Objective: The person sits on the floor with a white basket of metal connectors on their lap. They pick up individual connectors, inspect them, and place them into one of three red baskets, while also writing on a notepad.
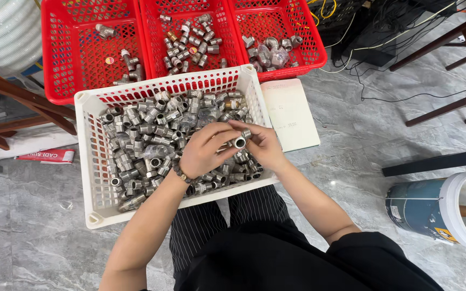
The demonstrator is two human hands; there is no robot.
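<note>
A white slotted basket (94,161) sits on the floor in front of my knees, filled with several grey metal pipe fittings (146,145). Over its right half, my left hand (203,151) and my right hand (262,144) meet on one small round metal fitting (240,142), its open end facing up. Fingers of both hands pinch it. A dark beaded bracelet is on my left wrist.
Three red baskets (63,64) stand side by side behind the white one, each with a few fittings. A white notepad (292,116) lies to the right. Wooden furniture legs (449,105), black cables and a tipped blue-and-white bucket (438,207) are at right.
</note>
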